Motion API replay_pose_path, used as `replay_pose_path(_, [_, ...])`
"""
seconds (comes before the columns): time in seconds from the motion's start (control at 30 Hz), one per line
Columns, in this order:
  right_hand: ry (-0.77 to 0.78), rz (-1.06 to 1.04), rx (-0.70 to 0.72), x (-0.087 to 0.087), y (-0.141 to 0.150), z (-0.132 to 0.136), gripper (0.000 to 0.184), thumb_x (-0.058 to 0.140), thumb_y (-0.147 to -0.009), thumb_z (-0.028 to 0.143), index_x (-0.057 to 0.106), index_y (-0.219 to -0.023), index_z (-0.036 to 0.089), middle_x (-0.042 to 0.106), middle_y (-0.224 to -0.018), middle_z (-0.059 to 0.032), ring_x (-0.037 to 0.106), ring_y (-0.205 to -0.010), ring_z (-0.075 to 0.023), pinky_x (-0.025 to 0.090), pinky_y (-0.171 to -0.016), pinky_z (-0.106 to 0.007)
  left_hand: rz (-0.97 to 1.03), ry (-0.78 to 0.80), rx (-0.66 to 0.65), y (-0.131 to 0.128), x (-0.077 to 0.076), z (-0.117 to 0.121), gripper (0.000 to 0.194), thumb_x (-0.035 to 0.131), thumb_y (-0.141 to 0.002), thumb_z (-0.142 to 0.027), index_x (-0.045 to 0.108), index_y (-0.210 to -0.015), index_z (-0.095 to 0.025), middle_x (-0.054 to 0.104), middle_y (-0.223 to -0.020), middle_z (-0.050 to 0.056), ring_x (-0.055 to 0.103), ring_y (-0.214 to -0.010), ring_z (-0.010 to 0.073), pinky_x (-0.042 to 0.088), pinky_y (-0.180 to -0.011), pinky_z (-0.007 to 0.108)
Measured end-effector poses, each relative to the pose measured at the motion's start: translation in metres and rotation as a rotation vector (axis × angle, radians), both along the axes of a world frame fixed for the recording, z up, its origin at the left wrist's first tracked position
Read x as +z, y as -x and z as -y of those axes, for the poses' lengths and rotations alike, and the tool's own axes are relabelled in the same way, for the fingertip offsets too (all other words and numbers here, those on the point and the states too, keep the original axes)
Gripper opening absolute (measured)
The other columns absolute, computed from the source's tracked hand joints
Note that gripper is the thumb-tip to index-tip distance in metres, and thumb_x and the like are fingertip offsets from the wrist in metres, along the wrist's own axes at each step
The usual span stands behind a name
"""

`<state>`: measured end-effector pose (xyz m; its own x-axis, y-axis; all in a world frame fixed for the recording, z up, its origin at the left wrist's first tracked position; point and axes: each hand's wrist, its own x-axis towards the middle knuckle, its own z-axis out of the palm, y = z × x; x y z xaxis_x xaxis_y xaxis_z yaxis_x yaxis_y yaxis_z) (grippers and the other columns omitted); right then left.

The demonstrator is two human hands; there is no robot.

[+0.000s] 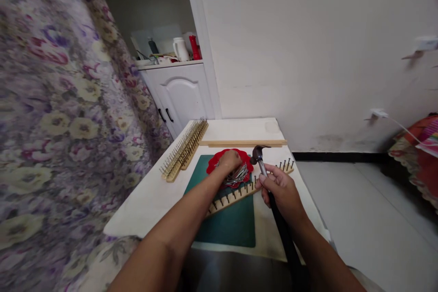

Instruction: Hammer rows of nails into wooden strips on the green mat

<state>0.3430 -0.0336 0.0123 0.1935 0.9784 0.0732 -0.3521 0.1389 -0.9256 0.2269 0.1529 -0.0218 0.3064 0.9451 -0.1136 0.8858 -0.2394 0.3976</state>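
Note:
My right hand [279, 191] is closed round the handle of a hammer [259, 155], whose head hovers just above a wooden strip [228, 200] studded with a row of nails. The strip lies slantwise across a green cutting mat [232, 226]. My left hand [229, 160] reaches into a red scalloped dish [214, 164] holding several loose nails [237, 176]; its fingers are curled down among them, and whether they grip a nail is hidden.
Two more nail-studded strips [185, 149] lie at the left of the white table [153, 196], and a bare wooden strip [242, 143] lies at the back. A floral curtain [61, 114] hangs at left. A white cabinet [179, 91] with a jug stands behind.

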Motion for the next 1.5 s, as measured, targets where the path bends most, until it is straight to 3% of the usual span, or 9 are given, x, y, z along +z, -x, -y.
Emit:
replay_pose_path(0.23, [-0.006, 0.021, -0.004, 0.0, 0.002, 0.001, 0.035, 0.065, -0.074, 0.031, 0.055, -0.102, 0.013, 0.061, -0.058, 0.0033, 0.043, -0.032, -0.0066, 0.031, -0.031, -0.018, 0.473, -0.056, 0.006, 0.049, 0.04, 0.019, 0.012, 0.053, -0.076, -0.024, 0.057, -0.081, -0.013, 0.061, -0.059, -0.001, 0.058, -0.051, 0.0095, 0.044, -0.05, 0.018])
replay_pose_path(0.33, [-0.007, 0.031, -0.007, -0.003, 0.002, 0.003, 0.035, 0.066, -0.072, 0.032, 0.056, -0.1, 0.013, 0.061, -0.057, 0.0041, 0.043, -0.032, -0.0067, 0.032, -0.032, -0.019, 0.838, -0.033, 0.008, 0.091, 0.056, 0.047, 0.016, 0.059, -0.072, -0.028, 0.053, -0.078, -0.015, 0.059, -0.054, -0.003, 0.057, -0.049, 0.0102, 0.045, -0.05, 0.02])
replay_pose_path(0.43, [-0.011, 0.059, -0.002, -0.008, 0.004, 0.005, 0.036, 0.067, -0.072, 0.034, 0.056, -0.099, 0.014, 0.062, -0.057, 0.0032, 0.043, -0.033, -0.0071, 0.033, -0.032, -0.02, 1.043, -0.048, 0.102, 0.137, 0.059, 0.084, 0.022, 0.065, -0.071, -0.031, 0.054, -0.081, -0.015, 0.06, -0.056, -0.003, 0.057, -0.05, 0.0095, 0.045, -0.051, 0.019])
replay_pose_path(0.6, [0.017, 0.108, 0.027, -0.012, 0.01, 0.009, 0.038, 0.069, -0.071, 0.035, 0.058, -0.101, 0.014, 0.064, -0.059, 0.0015, 0.043, -0.033, -0.0078, 0.031, -0.031, -0.02, 1.144, -0.108, 0.342, 0.19, 0.028, 0.153, 0.026, 0.069, -0.069, -0.033, 0.058, -0.082, -0.014, 0.063, -0.063, -0.001, 0.058, -0.055, 0.0098, 0.047, -0.057, 0.021])
replay_pose_path(0.67, [0.031, 0.124, 0.031, -0.01, 0.014, 0.011, 0.039, 0.069, -0.07, 0.034, 0.059, -0.102, 0.014, 0.064, -0.058, 0.0016, 0.043, -0.033, -0.0078, 0.031, -0.032, -0.02, 1.127, -0.148, 0.445, 0.199, 0.008, 0.174, 0.026, 0.07, -0.069, -0.035, 0.059, -0.081, -0.015, 0.064, -0.065, -0.001, 0.06, -0.059, 0.0108, 0.048, -0.061, 0.022])
replay_pose_path(0.77, [0.043, 0.144, 0.035, -0.007, 0.021, 0.015, 0.04, 0.07, -0.069, 0.034, 0.06, -0.102, 0.013, 0.063, -0.058, 0.0016, 0.043, -0.033, -0.0073, 0.031, -0.033, -0.02, 1.082, -0.158, 0.491, 0.2, -0.019, 0.194, 0.025, 0.069, -0.069, -0.036, 0.06, -0.08, -0.016, 0.064, -0.068, -0.001, 0.059, -0.064, 0.012, 0.047, -0.063, 0.022])
replay_pose_path(0.9, [0.045, 0.174, 0.068, -0.007, 0.027, 0.018, 0.039, 0.069, -0.071, 0.035, 0.059, -0.104, 0.014, 0.063, -0.06, 0.0013, 0.043, -0.034, -0.0075, 0.031, -0.034, -0.02, 1.013, -0.166, 0.445, 0.191, -0.04, 0.2, 0.022, 0.068, -0.069, -0.035, 0.062, -0.076, -0.016, 0.062, -0.069, -0.001, 0.056, -0.065, 0.0119, 0.044, -0.061, 0.02])
replay_pose_path(1.07, [0.049, 0.2, 0.107, -0.011, 0.032, 0.019, 0.039, 0.067, -0.073, 0.034, 0.058, -0.106, 0.015, 0.063, -0.06, 0.0018, 0.043, -0.034, -0.0079, 0.031, -0.034, -0.02, 0.933, -0.208, 0.377, 0.183, -0.052, 0.197, 0.016, 0.064, -0.073, -0.032, 0.064, -0.078, -0.016, 0.062, -0.071, 0.0, 0.055, -0.067, 0.0126, 0.043, -0.062, 0.02])
replay_pose_path(1.5, [0.064, 0.192, 0.182, -0.018, 0.042, 0.021, 0.038, 0.066, -0.076, 0.035, 0.055, -0.107, 0.017, 0.062, -0.06, 0.0033, 0.044, -0.034, -0.0082, 0.032, -0.033, -0.02, 0.849, -0.197, 0.362, 0.184, -0.058, 0.194, 0.017, 0.061, -0.075, -0.033, 0.063, -0.079, -0.017, 0.061, -0.07, 0.0, 0.054, -0.066, 0.0132, 0.042, -0.06, 0.02])
